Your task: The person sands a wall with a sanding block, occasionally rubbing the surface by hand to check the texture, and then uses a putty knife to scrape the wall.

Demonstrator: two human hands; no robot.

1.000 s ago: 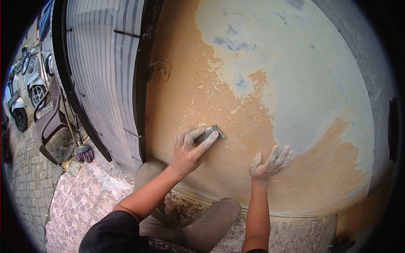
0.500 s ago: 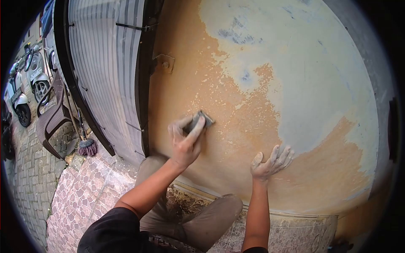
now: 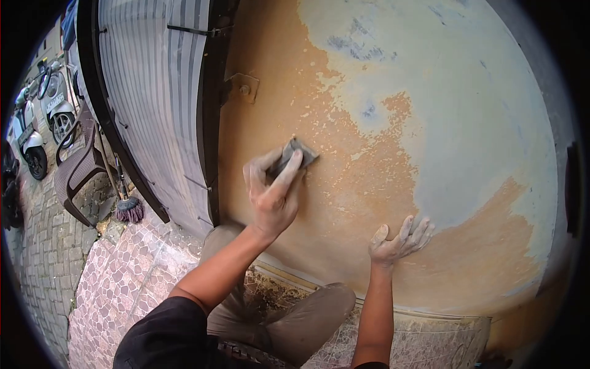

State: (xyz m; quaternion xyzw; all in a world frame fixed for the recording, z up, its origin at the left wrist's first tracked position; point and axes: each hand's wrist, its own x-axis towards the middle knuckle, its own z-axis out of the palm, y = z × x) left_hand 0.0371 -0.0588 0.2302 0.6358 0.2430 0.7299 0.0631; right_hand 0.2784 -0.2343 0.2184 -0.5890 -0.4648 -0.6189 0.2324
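Note:
My left hand presses a small grey piece of sandpaper flat against an orange wall, its fingers laid over the paper. My right hand rests lower and to the right, palm on the wall with dusty fingers spread, holding nothing. The orange coat is flaked and patchy; a large pale, bluish-white area covers the wall's upper right. My bent knees in tan trousers sit just below the hands, close to the wall's base.
A dark-framed corrugated shutter stands left of the wall, with a metal bracket by its frame. A broom leans at its foot. Farther left are a brown plastic chair and parked scooters on paving. Patterned tiles cover the floor.
My left hand has slid the sandpaper up the wall and slightly left. My right hand has stayed planted in about the same spot on the wall.

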